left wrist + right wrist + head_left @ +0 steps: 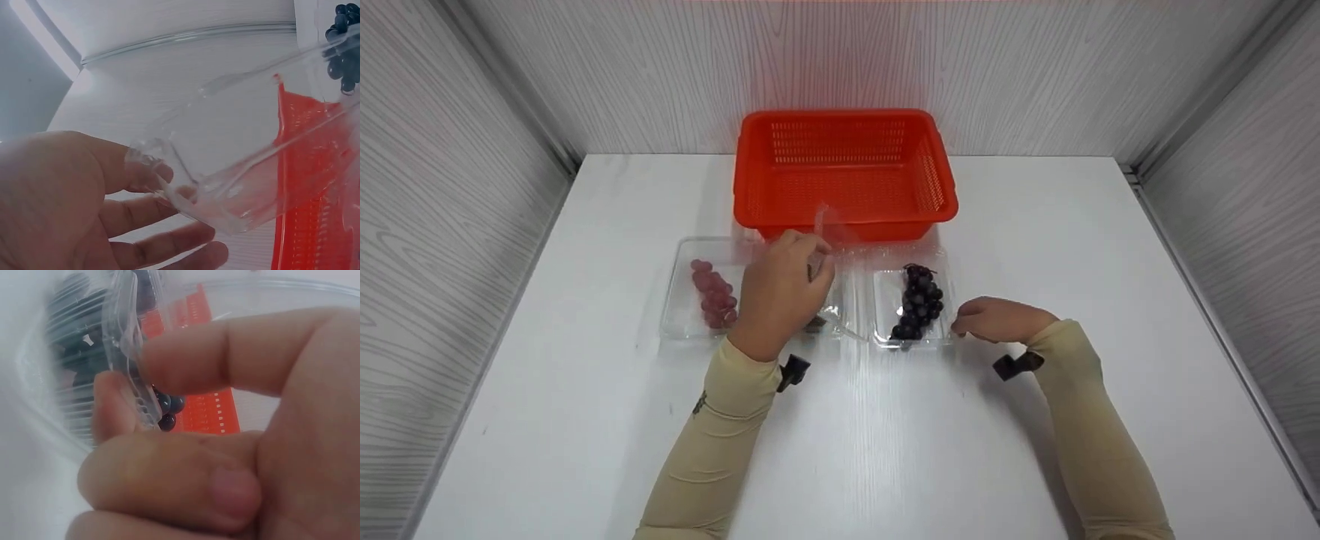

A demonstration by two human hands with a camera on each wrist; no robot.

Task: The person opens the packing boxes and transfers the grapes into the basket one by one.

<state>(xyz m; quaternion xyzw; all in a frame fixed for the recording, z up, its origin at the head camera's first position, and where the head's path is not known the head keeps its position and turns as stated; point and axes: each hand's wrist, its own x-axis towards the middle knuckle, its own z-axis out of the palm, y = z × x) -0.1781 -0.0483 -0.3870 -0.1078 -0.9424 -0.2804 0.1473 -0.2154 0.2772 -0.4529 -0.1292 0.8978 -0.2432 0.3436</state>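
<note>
A bunch of dark grapes (917, 304) lies in a clear plastic clamshell box (887, 300) in the head view. My left hand (787, 289) pinches a corner of the box's raised clear lid (230, 191) between thumb and index finger, the other fingers loosely bent. At the right side of the box, my right hand (1001, 319) pinches the clear rim (126, 332) between thumb and index finger. Seen through the ribbed plastic in the right wrist view, the dark grapes (79, 332) are close by. Part of the lid is hidden behind my left hand in the head view.
Left of my left hand, a pinkish-red bunch of grapes (715, 295) lies in another clear box (679, 300), partly covered by that hand. A red plastic basket (847, 231) stands behind the boxes on the white table (885, 450). Pale wood-grain walls (660, 75) enclose the table.
</note>
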